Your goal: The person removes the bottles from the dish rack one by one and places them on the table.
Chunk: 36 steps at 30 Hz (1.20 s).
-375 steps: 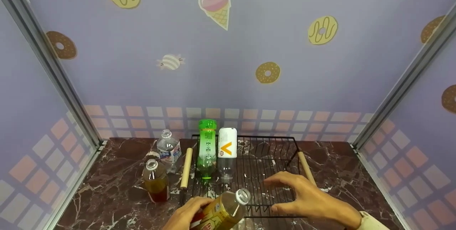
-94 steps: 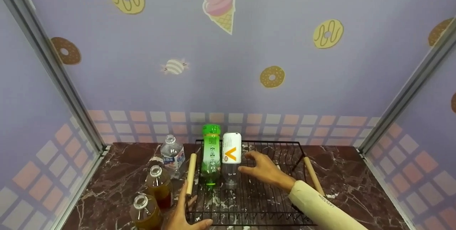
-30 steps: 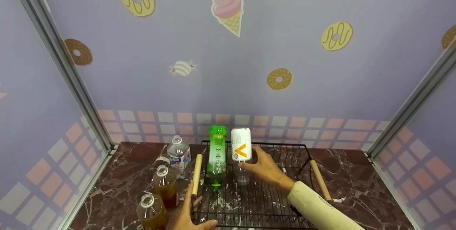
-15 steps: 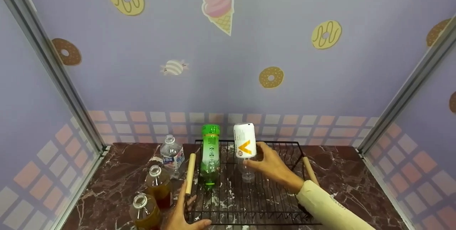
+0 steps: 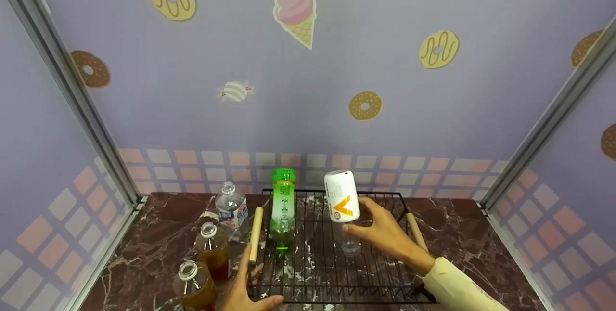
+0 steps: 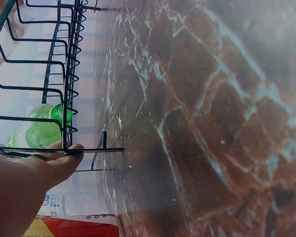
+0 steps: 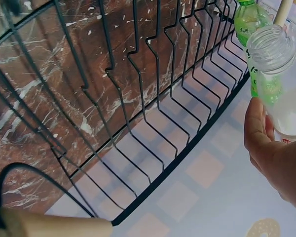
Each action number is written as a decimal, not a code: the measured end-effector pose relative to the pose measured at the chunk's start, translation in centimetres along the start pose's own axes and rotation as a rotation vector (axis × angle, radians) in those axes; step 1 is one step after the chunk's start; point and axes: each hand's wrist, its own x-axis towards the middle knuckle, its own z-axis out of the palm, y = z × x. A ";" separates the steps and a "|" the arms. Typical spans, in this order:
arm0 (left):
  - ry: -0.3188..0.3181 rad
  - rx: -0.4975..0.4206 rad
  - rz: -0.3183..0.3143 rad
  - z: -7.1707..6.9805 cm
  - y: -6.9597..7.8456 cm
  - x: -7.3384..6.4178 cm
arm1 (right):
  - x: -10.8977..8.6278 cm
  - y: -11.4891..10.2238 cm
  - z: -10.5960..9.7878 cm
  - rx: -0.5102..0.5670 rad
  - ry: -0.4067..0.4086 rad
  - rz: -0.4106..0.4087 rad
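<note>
My right hand (image 5: 385, 234) grips a clear plastic bottle (image 5: 342, 198) with a white label and orange V mark. The bottle is upside down and tilted, its open neck pointing down over the black wire dish rack (image 5: 327, 286). In the right wrist view its threaded mouth (image 7: 271, 47) shows uncapped. At the rack's front left corner my left hand (image 5: 245, 289) holds the wire frame, beside the wooden handle (image 5: 256, 234). In the left wrist view, fingers (image 6: 64, 160) lie against the end wire. A green bottle (image 5: 283, 214) stands neck down at the rack's left side.
Left of the rack, a clear labelled bottle (image 5: 232, 214) and two uncapped bottles with brown-red labels, a rear one (image 5: 214, 255) and a front one (image 5: 195, 289), stand on the dark marble counter (image 5: 457, 234). Purple panels (image 5: 308, 128) enclose the back and sides.
The white-labelled bottle has left its place next to the green bottle and moved right in my right hand, tilting more. Earlier, my left hand held a yellow-labelled bottle; it now stays at the rack corner.
</note>
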 end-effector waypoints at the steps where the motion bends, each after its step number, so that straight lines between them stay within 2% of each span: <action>1: -0.002 -0.002 0.002 0.0 0.0 0.0 | -0.2 0.0 -0.1 -0.003 0.000 -0.005; 7: -0.009 -0.015 0.002 0.0 -0.1 0.1 | -1.3 0.1 -1.0 0.022 -0.008 -0.024; 12: -0.008 0.002 -0.009 0.0 -0.1 0.1 | -2.3 0.1 -1.4 0.060 -0.023 -0.008; 16: -0.012 0.004 -0.004 -0.1 -0.1 0.1 | -3.1 0.3 -1.7 0.043 -0.030 -0.004; 19: -0.016 -0.013 -0.002 -0.1 -0.1 0.1 | -3.6 0.3 -2.1 -0.029 -0.005 -0.007; 27: -0.011 0.017 0.049 -0.1 -0.3 0.1 | -4.6 0.1 -3.0 0.155 -0.072 0.011; 34: -0.012 0.029 0.059 -0.2 -0.4 0.1 | -5.1 0.3 -3.6 0.040 -0.054 -0.029; 36: -0.017 0.019 0.054 -0.2 -0.4 0.1 | -5.4 0.3 -3.6 -0.024 -0.025 -0.023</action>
